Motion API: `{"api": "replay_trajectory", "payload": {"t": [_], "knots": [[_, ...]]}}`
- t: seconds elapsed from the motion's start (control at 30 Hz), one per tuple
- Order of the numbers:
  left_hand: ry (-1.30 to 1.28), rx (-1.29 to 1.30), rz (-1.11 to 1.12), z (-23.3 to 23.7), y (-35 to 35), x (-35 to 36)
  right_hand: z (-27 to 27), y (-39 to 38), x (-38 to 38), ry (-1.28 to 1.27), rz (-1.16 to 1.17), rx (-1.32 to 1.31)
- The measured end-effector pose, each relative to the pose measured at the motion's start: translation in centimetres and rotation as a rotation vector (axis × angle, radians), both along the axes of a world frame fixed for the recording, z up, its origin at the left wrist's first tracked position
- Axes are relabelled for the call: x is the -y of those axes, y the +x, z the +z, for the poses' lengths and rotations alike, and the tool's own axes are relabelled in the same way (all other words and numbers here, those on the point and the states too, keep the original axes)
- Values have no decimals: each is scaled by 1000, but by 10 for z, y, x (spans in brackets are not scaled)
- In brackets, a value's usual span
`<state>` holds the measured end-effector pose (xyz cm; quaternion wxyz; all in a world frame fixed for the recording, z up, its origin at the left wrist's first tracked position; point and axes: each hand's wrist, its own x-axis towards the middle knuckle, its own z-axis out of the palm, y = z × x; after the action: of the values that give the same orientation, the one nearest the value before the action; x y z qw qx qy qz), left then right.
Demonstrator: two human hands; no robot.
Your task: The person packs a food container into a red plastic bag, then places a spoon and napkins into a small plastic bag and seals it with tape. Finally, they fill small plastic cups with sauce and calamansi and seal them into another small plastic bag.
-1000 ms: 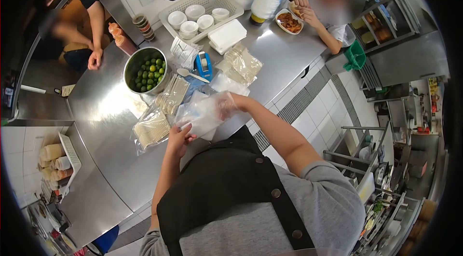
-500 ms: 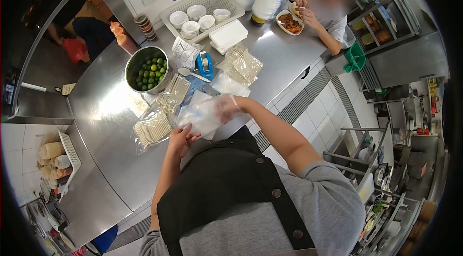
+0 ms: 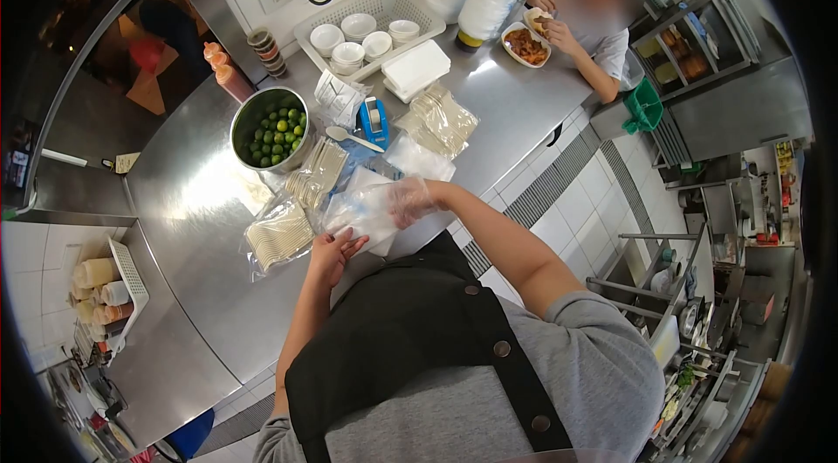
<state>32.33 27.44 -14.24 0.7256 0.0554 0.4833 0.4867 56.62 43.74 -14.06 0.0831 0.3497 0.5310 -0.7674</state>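
A clear plastic bag [image 3: 360,206] stretches between my two hands, just above the counter's near edge. My left hand [image 3: 332,255] pinches its lower left side, thumb and fingertips closed on the film. My right hand [image 3: 408,201] is inside the bag, the film covering it to the wrist and blurring its fingers. Beyond the bag lie a stack of clear bags [image 3: 419,157] and packs of wrapped wooden cutlery [image 3: 316,173]. Another cutlery pack [image 3: 278,232] sits left of my left hand.
A metal pot of green limes [image 3: 278,138], a blue tape dispenser [image 3: 374,121] and a white spoon [image 3: 353,139] stand on the steel counter [image 3: 192,288]. Behind are a basket of white bowls [image 3: 371,7] and white boxes [image 3: 416,67]. A person handles food over a tray [image 3: 525,46] at far right.
Both hands stay nearly in place, with the bag shifting slightly between them. The view has moved a little. At the far right, the other person's hands have shifted over the tray.
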Motion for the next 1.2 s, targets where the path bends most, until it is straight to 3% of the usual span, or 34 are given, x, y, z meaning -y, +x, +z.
{"api": "replay_trajectory", "payload": {"t": [0.27, 0.47, 0.57, 0.67, 0.77, 0.97, 1.07, 1.17, 1.2], "knots": [[-11, 1, 4, 1, 0, -1, 12, 8, -2, -7, 44, -49], [-20, -4, 21, -3, 1, 0, 36, 31, -10, -108, -142, -37], [-48, -44, 48, 4, 4, -1, 46, 48, -12, -151, -345, -69], [-18, -49, 49, 4, 5, -1, 31, 69, -21, -384, -507, -134], [-32, -52, 65, 1, 7, -2, 12, 85, -12, -370, -611, -201], [-42, 11, 82, -3, 3, 0, 6, 75, 16, 56, -594, -184], [-48, 38, 120, -5, 4, 0, 14, 74, 13, 163, -461, -136], [-41, 59, 141, -2, 4, 0, 20, 69, 9, 550, -128, 85], [-39, 65, 146, 0, 5, 0, 23, 68, 11, 623, -116, 77]]}}
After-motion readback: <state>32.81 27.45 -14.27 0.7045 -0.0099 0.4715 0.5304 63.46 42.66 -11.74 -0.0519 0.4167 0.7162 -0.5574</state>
